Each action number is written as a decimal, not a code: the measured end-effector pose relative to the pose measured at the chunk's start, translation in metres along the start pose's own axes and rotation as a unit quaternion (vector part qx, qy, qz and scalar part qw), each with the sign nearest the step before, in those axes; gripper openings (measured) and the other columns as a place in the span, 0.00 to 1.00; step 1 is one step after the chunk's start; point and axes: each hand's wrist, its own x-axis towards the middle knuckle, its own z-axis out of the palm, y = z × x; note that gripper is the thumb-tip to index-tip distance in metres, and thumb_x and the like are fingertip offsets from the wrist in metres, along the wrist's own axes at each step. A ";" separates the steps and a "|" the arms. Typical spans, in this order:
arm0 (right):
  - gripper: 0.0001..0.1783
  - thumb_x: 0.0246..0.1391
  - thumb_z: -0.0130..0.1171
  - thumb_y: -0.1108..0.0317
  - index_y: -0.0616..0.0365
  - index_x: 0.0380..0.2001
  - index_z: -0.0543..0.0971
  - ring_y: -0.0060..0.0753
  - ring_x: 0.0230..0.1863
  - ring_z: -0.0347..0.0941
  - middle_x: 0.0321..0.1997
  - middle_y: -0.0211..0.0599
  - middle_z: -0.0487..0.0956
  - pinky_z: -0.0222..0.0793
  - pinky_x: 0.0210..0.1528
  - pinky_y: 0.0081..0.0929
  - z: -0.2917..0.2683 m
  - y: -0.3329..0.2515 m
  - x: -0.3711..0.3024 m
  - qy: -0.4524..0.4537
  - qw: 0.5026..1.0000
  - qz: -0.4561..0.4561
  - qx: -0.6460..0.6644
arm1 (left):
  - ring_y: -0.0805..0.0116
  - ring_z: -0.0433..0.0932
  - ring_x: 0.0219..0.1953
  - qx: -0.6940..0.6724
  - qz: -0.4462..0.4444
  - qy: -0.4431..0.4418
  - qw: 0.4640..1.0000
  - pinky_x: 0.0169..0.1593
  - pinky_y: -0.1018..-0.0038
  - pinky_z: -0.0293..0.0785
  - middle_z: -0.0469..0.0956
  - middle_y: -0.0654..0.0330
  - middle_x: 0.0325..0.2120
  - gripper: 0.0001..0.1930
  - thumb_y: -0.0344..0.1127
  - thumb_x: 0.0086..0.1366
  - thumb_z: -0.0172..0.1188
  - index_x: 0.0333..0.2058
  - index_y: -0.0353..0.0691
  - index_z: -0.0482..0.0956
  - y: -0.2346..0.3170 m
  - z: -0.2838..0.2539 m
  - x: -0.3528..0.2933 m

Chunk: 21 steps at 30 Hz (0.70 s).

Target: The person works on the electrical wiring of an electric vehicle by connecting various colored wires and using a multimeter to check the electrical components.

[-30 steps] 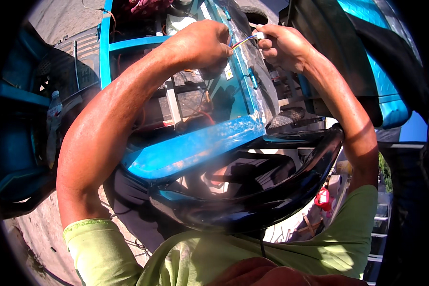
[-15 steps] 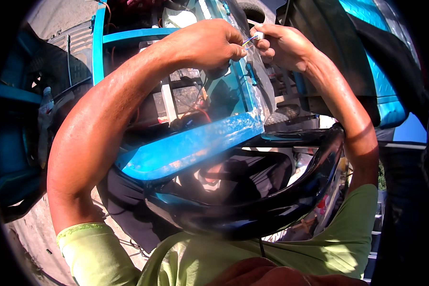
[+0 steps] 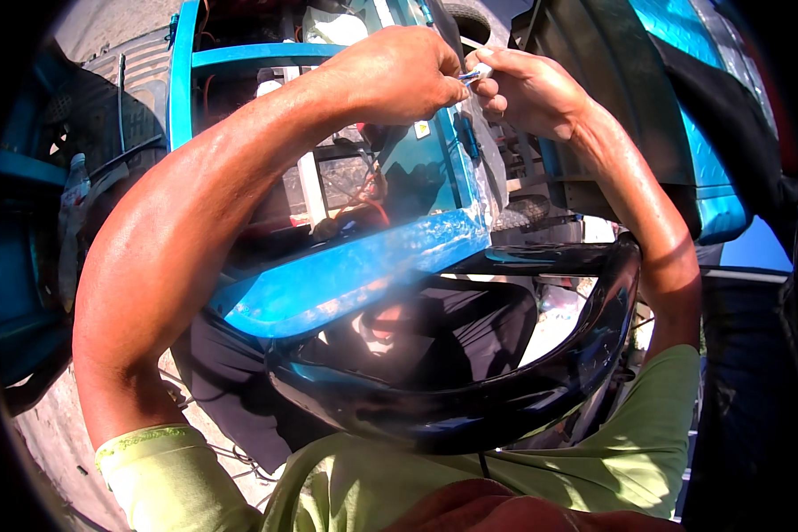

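Note:
Both my hands meet above the blue metal frame [image 3: 355, 275], at the upper middle of the view. Between the thumb and fingers of my right hand [image 3: 541, 93] is a small white connector [image 3: 482, 71]. Thin coloured wires [image 3: 468, 79] run from it toward my left hand [image 3: 403, 75], whose thumb and fingers are pinched at their end. The left fingertips are partly hidden by the back of that hand, so the exact grip on the wires is hard to see.
A glossy black curved tube [image 3: 452, 412] crosses in front of my body. Beyond it, the frame holds an open bay with loose cables [image 3: 368, 199]. A dark panel [image 3: 612, 97] stands at the right, a tyre [image 3: 468, 25] lies at the far side, and a clear bottle [image 3: 74, 204] sits at the left.
My left hand has tilted and risen slightly, its fingertips coming nearer the white connector. Less of the wires shows between the hands. The left elbow has swung a little outward.

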 end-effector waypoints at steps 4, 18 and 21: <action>0.15 0.70 0.49 0.52 0.52 0.40 0.76 0.16 0.27 0.63 0.27 0.20 0.70 0.62 0.34 0.18 0.001 0.001 0.002 -0.010 1.000 -0.014 -0.014 | 0.64 0.81 0.30 0.003 -0.011 0.005 1.000 0.37 0.65 0.77 0.83 0.52 0.28 0.18 0.45 0.64 0.60 0.39 0.33 0.85 -0.002 0.000 0.001; 0.16 0.72 0.46 0.55 0.55 0.42 0.75 0.17 0.29 0.65 0.29 0.23 0.70 0.63 0.36 0.19 0.008 -0.001 0.001 0.027 0.996 -0.049 -0.063 | 0.67 0.79 0.26 -0.002 -0.022 0.007 1.000 0.33 0.66 0.74 0.80 0.53 0.24 0.20 0.45 0.65 0.58 0.39 0.31 0.84 -0.004 0.003 0.002; 0.16 0.73 0.44 0.56 0.55 0.42 0.75 0.16 0.30 0.65 0.30 0.24 0.70 0.63 0.37 0.19 0.005 0.002 0.004 0.014 0.993 -0.074 -0.087 | 0.66 0.78 0.26 -0.002 -0.017 0.007 1.000 0.34 0.66 0.74 0.79 0.53 0.24 0.20 0.46 0.65 0.57 0.40 0.31 0.84 -0.007 0.005 0.004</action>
